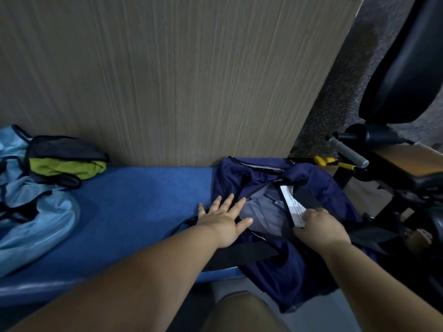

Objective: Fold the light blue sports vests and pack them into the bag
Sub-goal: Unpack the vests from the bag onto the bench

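left arm: bare, stretched forward from lower left | left hand [223,221]: palm down, fingers straight and spread — thumb out to the right | right arm: bare, reaching in from lower right | right hand [320,227]: knuckles up, fingers curled down — gripping the bag [294,271] at its opening

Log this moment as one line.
phase: opening bag | left hand: flat on bag edge | right hand: grips bag opening | light blue vests: heaped at left, outside bag

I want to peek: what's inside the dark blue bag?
Grey fabric and a white printed label show in the bag. The right hand and the bag's sides hide the rest.
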{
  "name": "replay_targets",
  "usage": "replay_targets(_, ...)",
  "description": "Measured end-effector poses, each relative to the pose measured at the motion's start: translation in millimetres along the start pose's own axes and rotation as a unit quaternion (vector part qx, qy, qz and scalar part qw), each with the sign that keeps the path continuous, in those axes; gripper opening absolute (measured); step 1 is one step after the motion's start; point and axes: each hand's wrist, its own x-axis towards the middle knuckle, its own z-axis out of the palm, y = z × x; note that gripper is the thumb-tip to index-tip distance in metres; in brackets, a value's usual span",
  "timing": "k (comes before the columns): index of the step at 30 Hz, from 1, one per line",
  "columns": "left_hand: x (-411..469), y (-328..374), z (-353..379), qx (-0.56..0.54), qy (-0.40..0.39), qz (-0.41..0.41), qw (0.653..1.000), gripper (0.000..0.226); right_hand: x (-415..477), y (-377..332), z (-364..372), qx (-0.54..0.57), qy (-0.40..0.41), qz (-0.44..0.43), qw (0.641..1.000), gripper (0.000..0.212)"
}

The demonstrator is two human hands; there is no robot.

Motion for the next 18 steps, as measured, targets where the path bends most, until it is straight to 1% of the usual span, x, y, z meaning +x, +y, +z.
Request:
replay_targets(1,0.2,0.0,0.4,0.001,0.0,-0.001,1.0,0.064,0.3,-0.2,-2.7,-0.005,-0.018,0.001,1.0,0.041)
replay_targets(4,1.4,-0.7,0.9,0.002,0.001,-0.001,1.0,0.064,2.5,0.8,-6.1,-0.019,-0.064,0.018,0.998,0.056)
replay_targets(5,1.6,-0.6,1.5,0.003,0.002,-0.001,1.0,0.064,2.6,1.4,-5.5,-0.035,-0.066,0.021,0.997,0.054)
replay_targets(8,1.2,-0.9,3.2,0.007,0.004,-0.001,1.0,0.065,2.1,-1.4,-3.8,-0.071,-0.041,0.021,0.996,0.035)
replay_targets(10,2.2,-1.0,3.8,0.009,0.004,-0.002,1.0,0.066,4.6,0.0,-5.0,-0.035,-0.009,0.02,0.999,0.018)
replay_targets(11,2.7,-1.2,3.8,0.011,0.005,-0.003,1.0,0.066,6.4,2.3,-8.5,0.006,0.009,0.021,1.0,0.008)
replay_targets(13,3.6,-2.4,4.7,0.014,0.009,-0.008,1.0,0.066,11.0,11.4,-19.2,0.132,0.059,0.04,0.989,0.02)
replay_targets(14,4.3,-3.2,5.7,0.013,0.012,-0.011,1.0,0.066,11.6,16.5,-26.0,0.212,0.085,0.054,0.972,0.024)
replay_targets(16,6.3,-4.6,7.2,0.012,0.017,-0.017,1.0,0.066,10.9,29.8,-38.1,0.377,0.118,0.079,0.915,0.026)
replay_targets(18,8.7,-5.4,7.6,0.01,0.017,-0.023,1.0,0.066,9.3,45.7,-47.6,0.497,0.133,0.105,0.851,0.025)
